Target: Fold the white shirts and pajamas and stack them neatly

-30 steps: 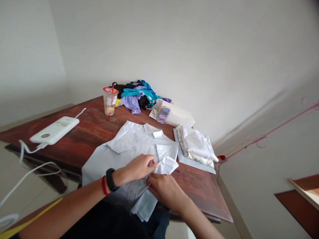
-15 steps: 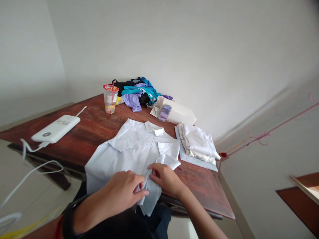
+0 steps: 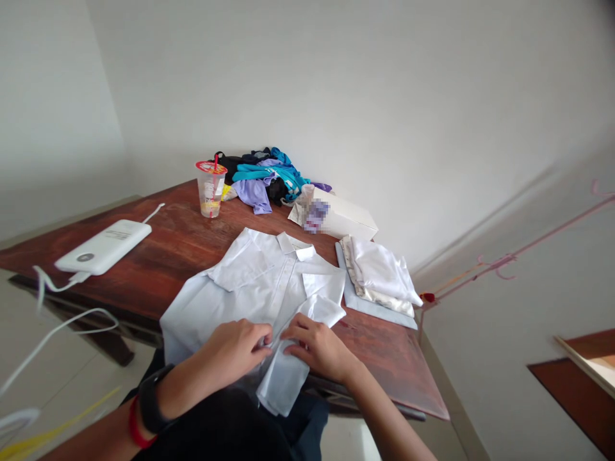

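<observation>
A pale blue button shirt [image 3: 250, 288] lies spread on the brown wooden table [image 3: 163, 256], its lower part hanging over the near edge. My left hand [image 3: 235, 351] and my right hand [image 3: 314, 346] meet at the shirt's front strip near the hem, fingers pinched on the cloth. A black watch and a red band sit on my left wrist.
A stack of folded white and pale clothes [image 3: 379, 278] lies right of the shirt. Behind it stand a white box [image 3: 341, 219], a heap of coloured clothes [image 3: 266, 176] and a plastic cup [image 3: 210, 189]. A white power bank [image 3: 103, 246] with cables lies at the left.
My left hand drew back toward me along the shirt front, then returned beside the right hand. Both hands now hold the strip lower, near the hem.
</observation>
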A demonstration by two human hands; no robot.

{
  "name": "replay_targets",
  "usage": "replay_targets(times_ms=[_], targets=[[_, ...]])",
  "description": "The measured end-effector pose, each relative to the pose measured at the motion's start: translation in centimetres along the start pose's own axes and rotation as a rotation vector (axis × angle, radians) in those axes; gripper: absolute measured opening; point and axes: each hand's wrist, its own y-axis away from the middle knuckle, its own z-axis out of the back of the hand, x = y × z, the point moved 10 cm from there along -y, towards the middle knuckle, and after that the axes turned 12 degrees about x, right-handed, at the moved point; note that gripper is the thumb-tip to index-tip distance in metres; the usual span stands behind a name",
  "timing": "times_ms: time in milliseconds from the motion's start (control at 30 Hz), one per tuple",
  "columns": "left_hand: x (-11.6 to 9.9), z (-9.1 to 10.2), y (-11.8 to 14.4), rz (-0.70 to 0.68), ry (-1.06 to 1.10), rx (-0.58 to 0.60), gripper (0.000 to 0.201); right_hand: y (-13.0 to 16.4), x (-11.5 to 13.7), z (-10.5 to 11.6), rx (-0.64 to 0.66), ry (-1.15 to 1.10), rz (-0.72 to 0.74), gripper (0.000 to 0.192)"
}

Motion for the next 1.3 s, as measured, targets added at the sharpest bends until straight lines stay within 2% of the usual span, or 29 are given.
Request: replay_targets(times_ms=[200, 367, 500, 600, 733, 867, 1033, 1167, 1300], targets=[[0.1, 0.3, 0.0, 0.037, 0.064, 0.021, 0.017, -0.3, 0.6, -0.5, -0.039, 0.129, 0.017, 0.020], [0.1, 0.5, 0.4, 0.023, 0.142, 0.020, 0.018, 0.3, 0.9, 0.8, -0.141, 0.016, 0.041, 0.016], [-1.9, 1.3, 1.7, -0.117, 0.276, 0.063, 0.036, 1.2, 1.1, 2.6, -0.265, -0.189, 0.069, 0.011], [-3.8, 1.5, 2.7, -0.211, 0.243, 0.091, 0.040, 1.5, 1.0, 3.3, -0.357, -0.300, 0.060, 0.009], [-4.0, 0.9, 2.6, -0.130, 0.095, 0.008, 0.035, 1.8, -0.1, 3.8, -0.508, -0.353, -0.038, 0.005], [-3.4, -0.1, 1.8, -0.063, 0.073, -0.065, 0.031, 2.6, -1.2, 4.5, -0.641, -0.377, -0.111, 0.010], [-2.9, -0.6, 1.4, -0.012, 0.062, -0.078, 0.046, 3.0, -1.8, 4.8, -0.669, -0.409, -0.148, 0.011], [-3.4, -1.1, 1.4, -0.091, 0.011, -0.042, 0.019, 3.0, -2.1, 4.8, -0.664, -0.387, -0.171, 0.015], [-3.5, -0.6, 1.8, -0.174, 0.125, -0.046, 0.024, 3.0, -1.9, 4.8, -0.583, -0.331, -0.205, 0.014]])
